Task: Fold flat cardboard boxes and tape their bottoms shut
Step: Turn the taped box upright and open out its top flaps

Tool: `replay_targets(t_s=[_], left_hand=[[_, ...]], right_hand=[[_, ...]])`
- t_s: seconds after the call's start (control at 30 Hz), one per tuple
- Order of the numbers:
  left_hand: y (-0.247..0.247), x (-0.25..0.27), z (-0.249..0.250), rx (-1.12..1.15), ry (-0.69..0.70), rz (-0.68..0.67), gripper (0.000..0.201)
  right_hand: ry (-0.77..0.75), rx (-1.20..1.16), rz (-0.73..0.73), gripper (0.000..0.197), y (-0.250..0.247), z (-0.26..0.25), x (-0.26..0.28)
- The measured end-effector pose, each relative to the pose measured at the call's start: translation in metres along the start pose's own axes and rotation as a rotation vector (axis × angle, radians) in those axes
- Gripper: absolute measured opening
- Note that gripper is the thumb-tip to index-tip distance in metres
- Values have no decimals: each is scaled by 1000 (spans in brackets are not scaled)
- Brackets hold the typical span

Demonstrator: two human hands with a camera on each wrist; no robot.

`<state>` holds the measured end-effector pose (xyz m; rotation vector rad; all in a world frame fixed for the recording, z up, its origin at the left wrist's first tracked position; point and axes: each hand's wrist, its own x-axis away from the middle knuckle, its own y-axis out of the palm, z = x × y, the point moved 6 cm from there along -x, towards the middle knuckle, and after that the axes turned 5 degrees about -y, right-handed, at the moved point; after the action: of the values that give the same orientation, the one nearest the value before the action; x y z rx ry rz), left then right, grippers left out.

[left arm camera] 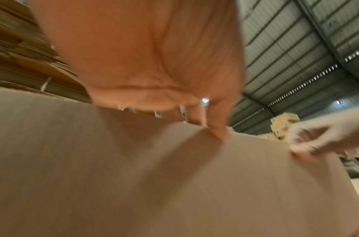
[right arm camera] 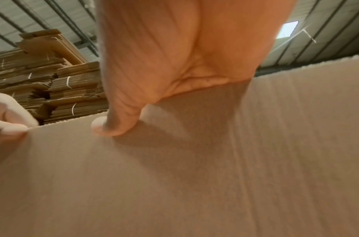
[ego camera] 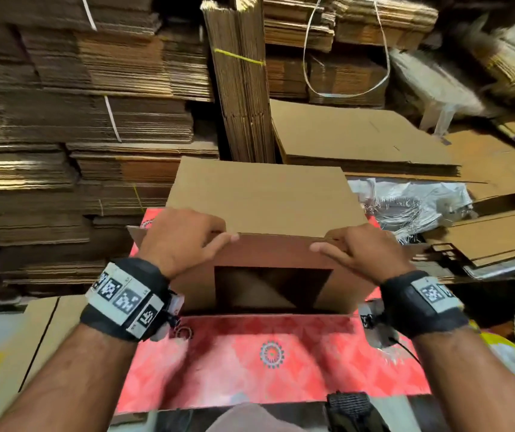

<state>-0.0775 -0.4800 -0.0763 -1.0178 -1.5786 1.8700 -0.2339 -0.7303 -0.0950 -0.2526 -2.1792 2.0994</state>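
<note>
Left hand (ego camera: 184, 238) and right hand (ego camera: 362, 254) pinch the plain brown cardboard box (ego camera: 262, 201) on the red patterned mat (ego camera: 268, 353); strapped flat-cardboard stacks (ego camera: 72, 120) crowd behind.

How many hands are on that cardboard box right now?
2. The left hand grips the cardboard box at the left of its upper edge; the right hand grips the right of that edge.
</note>
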Motion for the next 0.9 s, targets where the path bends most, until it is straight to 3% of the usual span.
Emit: replay_targets(t_s=[0.07, 0.13, 0.2, 0.27, 0.37, 0.57, 0.63, 0.7, 0.77, 0.9], left_hand=[[-3, -5, 14, 57, 12, 275, 27], [14, -6, 32, 119, 22, 360, 54], [47, -8, 50, 118, 28, 222, 76], [88, -11, 58, 93, 9, 17, 85], [122, -19, 55, -15, -67, -143, 86], [136, -46, 49, -41, -145, -397, 82], [140, -49, 50, -17, -172, -429, 83], [141, -48, 50, 13, -203, -419, 84], [141, -48, 49, 34, -223, -397, 84], [138, -53, 54, 71, -239, -406, 81]], right_hand=[[-12, 102, 13, 60, -3, 2, -25], [-16, 194, 58, 61, 1, 3, -50], [51, 204, 154, 64, 8, 8, -69], [146, 160, 227, 66, 14, 14, -80], [176, 110, 180, 79, 34, 20, -80], [94, -23, 45, 109, 101, 49, -48], [22, 10, 38, 110, 113, 51, -42], [-10, 24, 71, 97, 115, 53, -37], [20, 15, 57, 89, 116, 56, -31], [110, -63, 38, 92, 113, 57, -14]])
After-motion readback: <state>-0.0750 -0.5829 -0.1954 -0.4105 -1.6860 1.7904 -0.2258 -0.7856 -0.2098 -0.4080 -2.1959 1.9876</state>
